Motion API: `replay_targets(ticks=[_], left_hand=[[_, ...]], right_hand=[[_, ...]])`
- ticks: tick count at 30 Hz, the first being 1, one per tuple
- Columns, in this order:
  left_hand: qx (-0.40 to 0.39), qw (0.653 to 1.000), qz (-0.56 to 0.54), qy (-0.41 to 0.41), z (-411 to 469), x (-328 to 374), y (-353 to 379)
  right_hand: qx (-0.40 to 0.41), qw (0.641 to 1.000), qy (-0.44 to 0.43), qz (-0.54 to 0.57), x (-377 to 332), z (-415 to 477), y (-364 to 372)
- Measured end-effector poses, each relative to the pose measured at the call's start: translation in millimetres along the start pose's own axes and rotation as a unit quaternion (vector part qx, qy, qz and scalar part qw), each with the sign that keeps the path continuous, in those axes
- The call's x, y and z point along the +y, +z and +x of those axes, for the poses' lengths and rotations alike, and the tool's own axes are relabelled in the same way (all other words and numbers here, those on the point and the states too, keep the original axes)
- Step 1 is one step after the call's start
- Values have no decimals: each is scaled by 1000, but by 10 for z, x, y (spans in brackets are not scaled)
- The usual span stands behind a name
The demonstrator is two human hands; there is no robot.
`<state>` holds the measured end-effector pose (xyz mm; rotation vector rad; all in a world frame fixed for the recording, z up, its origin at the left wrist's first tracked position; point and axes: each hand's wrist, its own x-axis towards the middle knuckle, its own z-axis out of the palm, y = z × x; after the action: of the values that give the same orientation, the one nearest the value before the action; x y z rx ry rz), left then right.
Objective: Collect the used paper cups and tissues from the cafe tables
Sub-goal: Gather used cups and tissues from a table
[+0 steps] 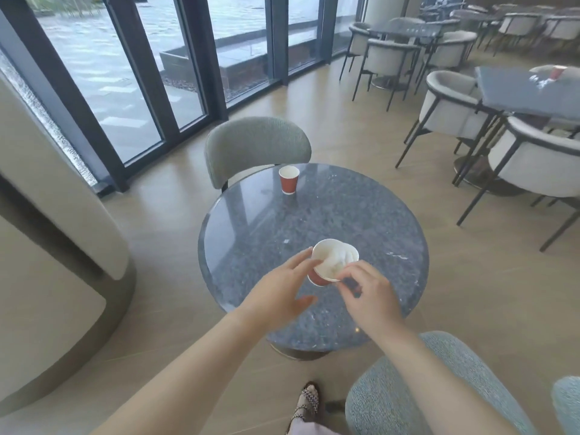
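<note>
View from my head down onto a round, dark, speckled tabletop (314, 221). My left hand (279, 287) reaches in from the near edge. Its fingers (303, 262) are nearly straight and rest against the left side of the rim of the near cup (326, 262), with the thumb spread apart below. My right hand (370, 296) comes in from the near right. Its fingers (351, 271) are curled and pinch at the lower right of the same rim; whether they also catch paper there I cannot tell.

The near cup is red outside and white inside. It is tilted with its mouth toward me, between my two hands, over the near half of the tabletop. A crumpled white tissue (346, 254) bulges past the cup's far right rim, touching it.

The far cup (289, 179), of the same kind, stands upright near the far edge of the tabletop, well apart from my hands.

A grey chair (257, 146) stands just beyond the far edge. A blue-grey chair (423, 387) stands at the near right. My sandalled foot (309, 400) is on the floor below the near edge.

At the far right, a square table (518, 92) carries a third cup (558, 72) near its far edge, with white tissue scraps (538, 80) just beside it.
</note>
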<state>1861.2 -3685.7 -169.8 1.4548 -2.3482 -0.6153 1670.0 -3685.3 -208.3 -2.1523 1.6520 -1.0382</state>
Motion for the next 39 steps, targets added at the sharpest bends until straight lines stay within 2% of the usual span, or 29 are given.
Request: replay_targets(ticks=[8,16,20,26,39], left_hand=[[-108,993,35,25,1192,-372,186],[-211,976,45,15,1579,-690,468],[-250,967,52,15,1714,-850,570],[-282,957,69,5,1884,-1183,530],[-267,957,103,-34,2295,-2101,87]], right_hand=[[-25,997,65,-42,792,723,230],[-121,983,119,-70,1157,747,538],[-135,976,157,-74,1247,799,694],[-160,969,181,-44,1252,1052,962],[-177,973,149,-17,1054,2044,1780]])
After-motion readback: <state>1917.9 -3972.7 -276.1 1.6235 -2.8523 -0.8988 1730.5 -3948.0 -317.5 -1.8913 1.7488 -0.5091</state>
